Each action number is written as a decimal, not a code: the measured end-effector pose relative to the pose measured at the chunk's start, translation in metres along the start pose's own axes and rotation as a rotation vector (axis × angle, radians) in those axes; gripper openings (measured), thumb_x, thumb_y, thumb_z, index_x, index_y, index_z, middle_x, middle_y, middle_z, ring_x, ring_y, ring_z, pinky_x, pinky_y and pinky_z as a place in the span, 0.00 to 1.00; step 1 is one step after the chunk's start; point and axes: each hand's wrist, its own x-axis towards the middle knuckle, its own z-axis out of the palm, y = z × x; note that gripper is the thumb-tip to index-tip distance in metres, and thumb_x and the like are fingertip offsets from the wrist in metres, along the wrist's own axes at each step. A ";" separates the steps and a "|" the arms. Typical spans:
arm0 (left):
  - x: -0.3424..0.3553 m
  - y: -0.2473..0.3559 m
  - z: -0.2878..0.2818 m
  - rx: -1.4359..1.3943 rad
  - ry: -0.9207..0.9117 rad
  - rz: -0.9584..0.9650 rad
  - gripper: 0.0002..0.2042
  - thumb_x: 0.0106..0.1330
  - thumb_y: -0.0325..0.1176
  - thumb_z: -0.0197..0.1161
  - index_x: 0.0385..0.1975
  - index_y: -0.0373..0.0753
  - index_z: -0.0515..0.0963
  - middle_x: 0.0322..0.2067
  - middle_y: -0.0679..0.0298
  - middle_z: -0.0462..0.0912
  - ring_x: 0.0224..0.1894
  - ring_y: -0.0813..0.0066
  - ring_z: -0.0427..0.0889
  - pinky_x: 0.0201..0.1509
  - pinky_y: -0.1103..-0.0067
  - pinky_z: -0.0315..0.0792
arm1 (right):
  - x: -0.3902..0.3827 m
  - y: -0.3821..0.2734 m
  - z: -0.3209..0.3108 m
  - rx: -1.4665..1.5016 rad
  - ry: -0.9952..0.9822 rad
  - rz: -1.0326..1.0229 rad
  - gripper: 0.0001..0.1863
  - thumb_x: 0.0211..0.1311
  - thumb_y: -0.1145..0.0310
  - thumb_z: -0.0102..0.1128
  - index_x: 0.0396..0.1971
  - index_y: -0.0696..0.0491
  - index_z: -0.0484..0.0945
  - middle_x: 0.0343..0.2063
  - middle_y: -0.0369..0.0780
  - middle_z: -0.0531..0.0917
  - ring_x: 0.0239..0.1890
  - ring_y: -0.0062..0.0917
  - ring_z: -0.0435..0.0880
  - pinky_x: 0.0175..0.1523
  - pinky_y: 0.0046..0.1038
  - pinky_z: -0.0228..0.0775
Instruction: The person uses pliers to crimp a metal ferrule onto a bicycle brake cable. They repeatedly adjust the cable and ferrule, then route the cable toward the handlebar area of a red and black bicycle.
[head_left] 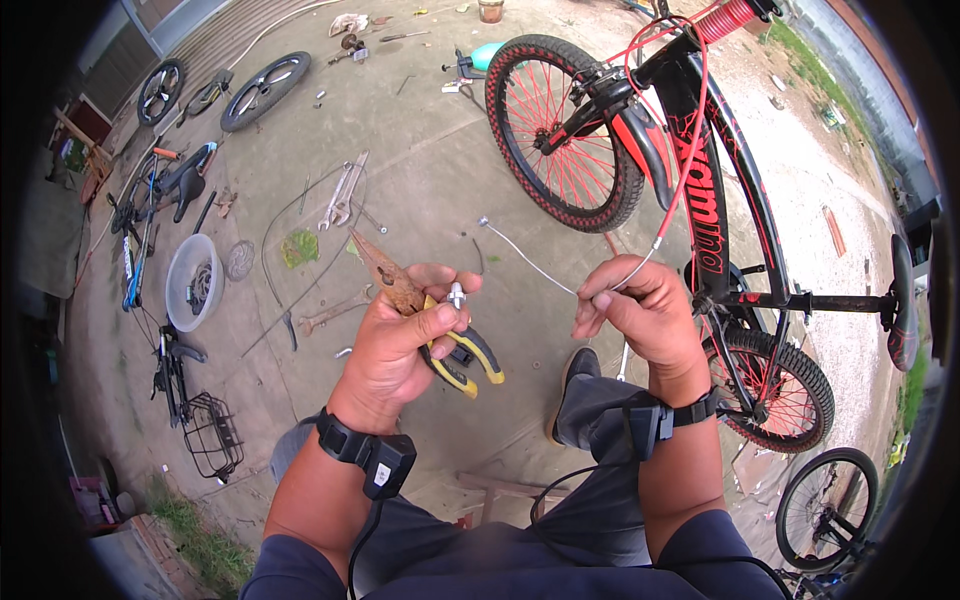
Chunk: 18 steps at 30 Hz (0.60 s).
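My left hand (395, 345) is closed around a pair of long-nose pliers (383, 270) with rusty jaws and yellow-and-black handles. Between its thumb and fingers a small silver threaded fitting (457, 295) stands up. Thumb and fingertips of my right hand (648, 310) pinch a thin bike cable (530, 262), whose silver end (485, 222) sticks out to the left. Above that hand a red cable housing (684, 190) curves up to the front of a black-and-red bicycle (690, 160). A pale length of cable (625, 362) hangs below my right hand.
On the concrete ground to the left lie wrenches (343, 192), loose black cables (268, 255) and a translucent tub (172, 285) with parts in it. Farther off are loose wheels (266, 92) and a blue-and-black bike frame (140, 235). Another wheel (785, 510) is at the lower right.
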 end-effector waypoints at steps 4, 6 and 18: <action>0.001 0.000 0.002 0.040 0.014 0.005 0.17 0.69 0.23 0.69 0.57 0.41 0.81 0.57 0.52 0.83 0.40 0.75 0.83 0.31 0.84 0.71 | 0.000 -0.001 0.001 0.015 -0.009 0.017 0.07 0.69 0.82 0.56 0.41 0.63 0.82 0.32 0.46 0.89 0.33 0.33 0.92 0.37 0.28 0.85; 0.001 0.001 0.005 0.046 -0.003 0.002 0.17 0.69 0.23 0.68 0.57 0.40 0.81 0.58 0.52 0.83 0.41 0.75 0.84 0.32 0.84 0.72 | -0.001 -0.002 0.002 0.019 -0.004 0.025 0.08 0.68 0.83 0.55 0.41 0.63 0.82 0.33 0.47 0.89 0.33 0.34 0.93 0.38 0.29 0.86; 0.010 -0.004 0.007 0.022 0.004 0.091 0.10 0.70 0.30 0.72 0.48 0.38 0.82 0.40 0.62 0.85 0.41 0.72 0.87 0.28 0.84 0.73 | -0.002 0.002 -0.002 0.098 -0.033 -0.022 0.07 0.68 0.81 0.55 0.42 0.64 0.81 0.35 0.51 0.89 0.35 0.38 0.93 0.38 0.30 0.87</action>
